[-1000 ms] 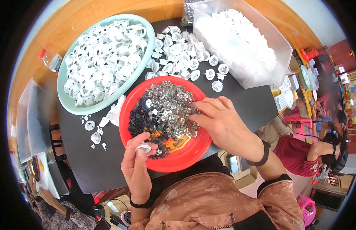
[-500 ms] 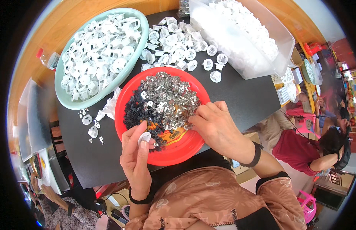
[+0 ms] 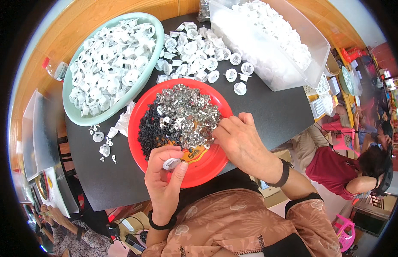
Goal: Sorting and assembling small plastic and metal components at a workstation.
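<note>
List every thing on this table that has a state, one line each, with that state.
Left hand: fingers pinching a small white plastic cap.
Right hand: fingers picking at the metal clips in the red plate.
Red plate: holds a heap of metal clips and a heap of black bits.
Green bowl: piled full of white caps.
Clear bin: open, filled with white parts.
Loose white caps: scattered on the black table.

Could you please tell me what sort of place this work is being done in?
Probably a small workshop or shared hand-assembly room. A black table bears a green basin and a clear bin of white plastic parts, and a red plate of small metal and black pieces. Another person sits nearby.
</note>
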Demonstrator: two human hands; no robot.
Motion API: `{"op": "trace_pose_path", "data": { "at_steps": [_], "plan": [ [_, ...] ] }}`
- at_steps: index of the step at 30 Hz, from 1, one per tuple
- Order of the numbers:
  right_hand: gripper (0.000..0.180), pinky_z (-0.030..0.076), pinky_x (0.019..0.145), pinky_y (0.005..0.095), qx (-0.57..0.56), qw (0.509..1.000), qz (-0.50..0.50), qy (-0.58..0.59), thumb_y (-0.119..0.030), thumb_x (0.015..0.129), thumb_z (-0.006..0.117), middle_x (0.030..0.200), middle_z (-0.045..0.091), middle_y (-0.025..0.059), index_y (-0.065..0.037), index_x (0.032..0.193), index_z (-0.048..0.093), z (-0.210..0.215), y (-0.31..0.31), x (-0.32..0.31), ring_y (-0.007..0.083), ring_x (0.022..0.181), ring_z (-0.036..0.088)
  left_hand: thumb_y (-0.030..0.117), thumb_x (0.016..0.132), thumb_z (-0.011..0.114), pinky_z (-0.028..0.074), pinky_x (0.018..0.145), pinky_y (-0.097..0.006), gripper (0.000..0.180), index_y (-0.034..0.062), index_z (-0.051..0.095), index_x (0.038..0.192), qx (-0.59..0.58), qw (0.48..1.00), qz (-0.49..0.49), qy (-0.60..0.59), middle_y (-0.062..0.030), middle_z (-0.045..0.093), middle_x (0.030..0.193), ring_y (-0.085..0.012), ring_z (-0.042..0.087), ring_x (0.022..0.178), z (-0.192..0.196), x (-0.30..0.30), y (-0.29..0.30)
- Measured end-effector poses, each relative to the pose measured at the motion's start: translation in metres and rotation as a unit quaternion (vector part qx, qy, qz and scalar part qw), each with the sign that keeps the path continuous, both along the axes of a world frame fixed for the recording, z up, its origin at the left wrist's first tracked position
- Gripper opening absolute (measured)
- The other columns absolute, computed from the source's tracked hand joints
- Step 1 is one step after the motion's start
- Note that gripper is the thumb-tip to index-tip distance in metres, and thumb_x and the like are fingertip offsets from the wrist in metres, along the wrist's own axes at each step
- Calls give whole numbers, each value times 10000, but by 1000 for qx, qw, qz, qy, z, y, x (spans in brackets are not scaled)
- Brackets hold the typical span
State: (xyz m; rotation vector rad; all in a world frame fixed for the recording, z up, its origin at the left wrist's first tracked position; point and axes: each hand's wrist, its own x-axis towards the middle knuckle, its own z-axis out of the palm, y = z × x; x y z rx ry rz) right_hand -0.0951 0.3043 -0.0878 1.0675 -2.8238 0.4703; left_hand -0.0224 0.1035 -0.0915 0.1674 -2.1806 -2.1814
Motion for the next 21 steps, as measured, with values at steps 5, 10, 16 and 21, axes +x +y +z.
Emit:
{"op": "trace_pose_path", "data": {
  "at_steps": [5,10,16,21],
  "plan": [
    [77,357,817,376,-44,999,-2,-9,-55,766,561,818,545,89,-44,830,602,-3,4,-2,233,829,544,-28,828,661,448,737,-219,154,27,595,956,-47,999,6,5,-70,551,1054,-97,540,886,1,-2,4],
    [33,351,812,383,-123,990,-30,-63,-83,805,608,820,579,71,-69,834,611,-1,4,0,233,838,566,-16,848,640,462,723,-244,116,18,595,949,-79,997,-16,-3,-92,557,1003,-132,562,862,6,-5,13],
    [41,356,775,371,-222,953,-52,-200,-99,855,628,811,610,79,-63,845,612,14,2,0,266,784,584,65,937,528,437,801,-283,144,-9,619,1021,-191,980,-16,56,-103,563,973,-182,553,889,14,-16,27],
    [84,412,709,388,-258,933,-16,-251,-98,878,612,805,625,122,-20,849,600,17,0,-3,316,761,608,65,909,582,440,759,-284,135,-4,624,1018,-200,977,-18,67,-96,568,954,-188,559,851,11,-16,28]
  ]
}}
